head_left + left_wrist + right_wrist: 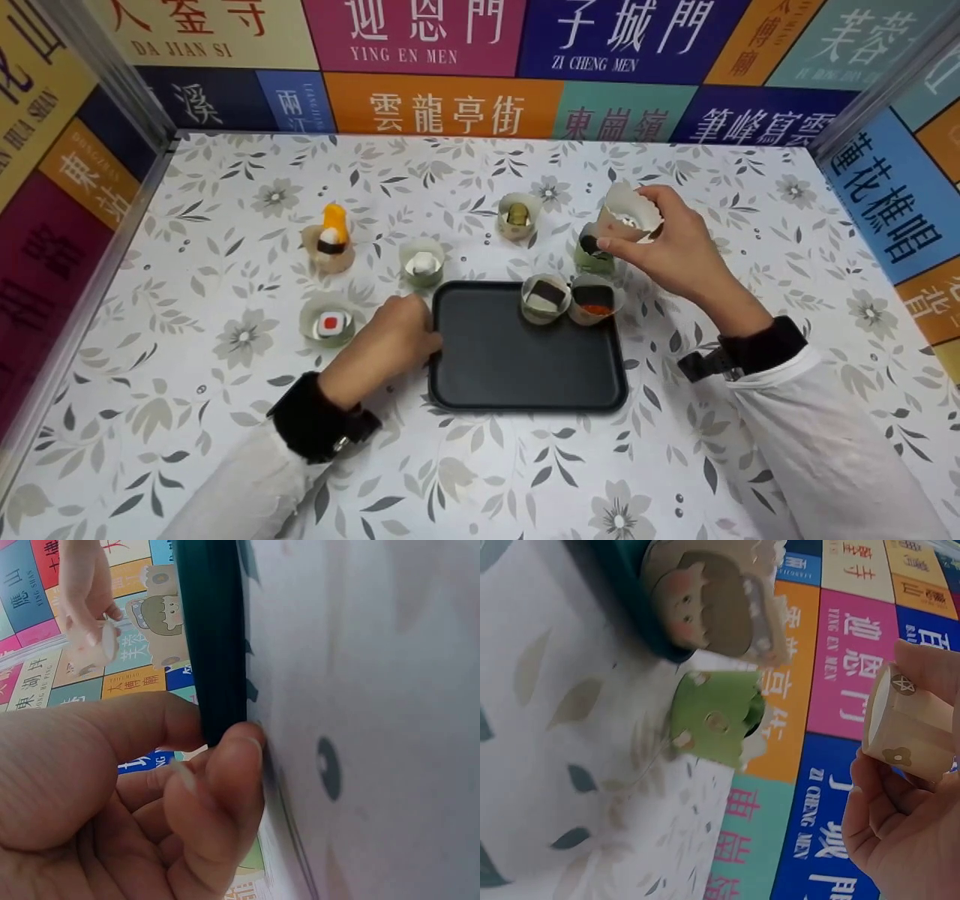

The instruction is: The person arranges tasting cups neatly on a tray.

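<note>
White sleeves flank the dark tray; left hand pinches its left rim, right hand holds a paper cup beyond its far-right corner, where dipping low could topple the green cup.

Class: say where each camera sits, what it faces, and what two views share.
Head: on the head, facing forward and down at a dark rectangular tray; left hand, right hand, white sleeves show.
Left wrist: worn there, facing the left hand at the tray's edge; right hand beyond.
Right wrist: worn there, facing the right hand gripping a pale round paper cup.
Both wrist views share tray and cup.
</note>
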The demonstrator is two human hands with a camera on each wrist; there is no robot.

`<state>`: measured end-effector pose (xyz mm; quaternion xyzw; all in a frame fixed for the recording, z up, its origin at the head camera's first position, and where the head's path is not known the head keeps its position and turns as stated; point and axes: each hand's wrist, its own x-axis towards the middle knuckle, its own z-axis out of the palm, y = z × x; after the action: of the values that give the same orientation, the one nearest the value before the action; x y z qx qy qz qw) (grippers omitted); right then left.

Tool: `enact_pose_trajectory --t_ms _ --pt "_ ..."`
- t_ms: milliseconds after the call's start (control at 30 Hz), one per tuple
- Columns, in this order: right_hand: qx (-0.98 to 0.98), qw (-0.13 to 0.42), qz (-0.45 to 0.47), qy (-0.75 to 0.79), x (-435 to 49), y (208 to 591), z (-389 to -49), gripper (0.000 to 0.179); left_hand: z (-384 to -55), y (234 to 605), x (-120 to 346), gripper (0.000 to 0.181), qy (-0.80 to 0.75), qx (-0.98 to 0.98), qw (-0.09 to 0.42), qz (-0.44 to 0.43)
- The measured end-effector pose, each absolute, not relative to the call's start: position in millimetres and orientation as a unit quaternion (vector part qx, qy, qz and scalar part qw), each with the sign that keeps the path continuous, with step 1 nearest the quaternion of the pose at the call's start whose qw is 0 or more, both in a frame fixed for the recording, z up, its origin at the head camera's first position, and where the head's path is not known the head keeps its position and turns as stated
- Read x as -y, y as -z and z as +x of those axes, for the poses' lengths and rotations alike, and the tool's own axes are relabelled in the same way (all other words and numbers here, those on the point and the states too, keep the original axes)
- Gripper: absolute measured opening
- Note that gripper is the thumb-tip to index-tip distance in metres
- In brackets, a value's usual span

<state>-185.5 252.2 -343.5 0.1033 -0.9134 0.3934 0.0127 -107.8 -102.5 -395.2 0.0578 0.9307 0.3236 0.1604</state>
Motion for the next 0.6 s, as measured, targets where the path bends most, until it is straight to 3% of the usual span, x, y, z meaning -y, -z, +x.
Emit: enact_pose_trajectory --t_ms 267,600 --pt "0.906 0.019 0.15 -0.395 -226 338 -176 0.066 -107 396 103 0.036 -0.329 -0.93 0.147 0.072" --pt "0.895 -0.014 0.189 -0.403 -189 341 -168 0.07 -106 396 103 0.031 -0.329 -0.93 0.15 0.07"
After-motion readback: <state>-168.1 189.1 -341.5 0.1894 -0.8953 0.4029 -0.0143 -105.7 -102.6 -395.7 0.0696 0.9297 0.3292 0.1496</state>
